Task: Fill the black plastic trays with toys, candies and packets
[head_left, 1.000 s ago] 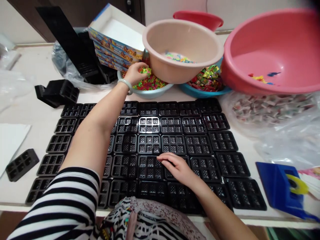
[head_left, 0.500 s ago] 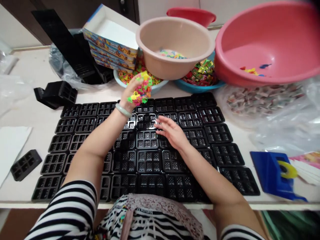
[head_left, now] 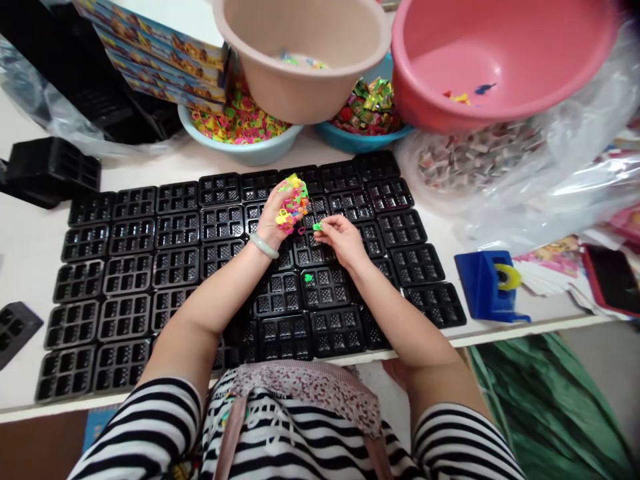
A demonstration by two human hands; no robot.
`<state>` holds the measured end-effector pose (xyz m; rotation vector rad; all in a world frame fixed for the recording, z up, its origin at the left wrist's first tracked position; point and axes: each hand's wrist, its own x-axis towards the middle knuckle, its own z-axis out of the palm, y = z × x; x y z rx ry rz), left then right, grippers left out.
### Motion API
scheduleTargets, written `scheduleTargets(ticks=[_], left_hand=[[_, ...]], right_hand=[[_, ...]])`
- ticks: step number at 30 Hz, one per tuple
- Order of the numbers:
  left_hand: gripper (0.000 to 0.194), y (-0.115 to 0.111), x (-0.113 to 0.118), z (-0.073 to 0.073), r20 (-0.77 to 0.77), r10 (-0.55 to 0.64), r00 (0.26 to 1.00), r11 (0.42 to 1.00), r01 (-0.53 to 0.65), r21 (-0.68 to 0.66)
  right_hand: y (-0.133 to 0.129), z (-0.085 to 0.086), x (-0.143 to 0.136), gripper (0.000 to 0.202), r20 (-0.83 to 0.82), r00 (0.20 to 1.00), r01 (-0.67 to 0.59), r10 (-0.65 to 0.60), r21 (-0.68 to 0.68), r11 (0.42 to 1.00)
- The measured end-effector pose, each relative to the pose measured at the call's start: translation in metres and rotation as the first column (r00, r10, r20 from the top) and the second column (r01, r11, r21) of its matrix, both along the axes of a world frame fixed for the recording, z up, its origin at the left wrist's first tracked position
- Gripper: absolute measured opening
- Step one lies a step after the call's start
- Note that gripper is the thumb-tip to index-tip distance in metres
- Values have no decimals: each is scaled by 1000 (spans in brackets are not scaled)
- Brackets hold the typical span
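Observation:
My left hand [head_left: 274,215], a pale bangle on its wrist, is closed around a pile of small plastic rings [head_left: 294,203] in pink, yellow, green and orange. Close by on the right, my right hand [head_left: 345,243] pinches one small green ring [head_left: 317,227] between thumb and fingertips. Both hands are over rows of black compartment trays [head_left: 131,275] covering the table. A small green piece [head_left: 309,278] lies in a compartment of one tray below my hands. Just under the left fingers a pink ring [head_left: 301,231] shows; whether it hangs or lies in a tray I cannot tell.
Behind the trays stand a light-blue basin of rings [head_left: 240,148], a beige basin [head_left: 305,87], a blue basin of wrapped sweets [head_left: 367,141] and a large pink basin [head_left: 505,60]. A blue tape dispenser [head_left: 483,287] is at right; stacked boxes [head_left: 160,67] are at back left.
The view has shifted. My hands have come together, the left one moving nearer the right over the trays. My right hand, open before, now pinches a green ring. A green piece now shows in a tray.

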<state>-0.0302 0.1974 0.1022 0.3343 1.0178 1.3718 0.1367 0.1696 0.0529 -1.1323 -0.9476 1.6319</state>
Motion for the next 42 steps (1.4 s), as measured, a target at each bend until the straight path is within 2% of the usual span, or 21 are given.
scheduleTargets(ticks=[3,5,9,13,17,21,24,28,32,34,36,38,39,42], left_hand=[[33,-6,-16,6,-28,15,999,1000,-15,-5],[33,-13,-28,9,-36,22,999,1000,-22,-16],[33,-30,-51,10,-48,29,998,999,-30,-26],[32,-45,-65,7,-50,24,998,999,-26,-45],[27,-53,-72,3,-71,25,997,999,-28,-39],[24,-57,-75,-1,-89,19,996,999,-22,-39],[20,-59,-77,-2,-69,-2,998,1000,0,-27],[21,-59,-79,-4,-55,-40,998,999,38,-29],[23,-59,-80,-5,-62,-69,996,997,67,-42],[21,-60,-82,-6,-54,-69,996,997,68,-32],[20,-63,-84,-6,-49,-77,996,997,76,-26],[20,-69,-84,-6,-53,-111,992,993,108,-46],[21,-72,-83,-5,-58,-135,989,989,131,-65],[25,-82,-71,-5,-65,-212,975,972,203,-118]], right_hand=[[14,-5,13,37,131,991,-25,15,74,997],[30,-7,11,30,221,975,-59,29,133,989],[66,-9,-17,12,447,891,-205,85,227,952],[91,-14,-41,8,645,761,-319,75,270,908],[98,-20,-42,6,713,699,-367,55,291,884],[105,-21,-37,5,684,728,-350,43,317,881],[124,-23,-40,4,684,730,-332,13,337,881],[167,-28,-61,5,771,625,-370,-118,426,826],[198,-34,-85,8,839,525,-419,-144,402,814],[197,-31,-87,9,852,507,-444,-132,389,807],[179,-22,-78,12,834,543,-476,-100,404,781],[146,-9,-60,15,776,629,-492,-31,429,757],[124,0,-49,15,737,676,-484,16,427,764],[54,25,-19,15,604,780,-444,164,350,824]])
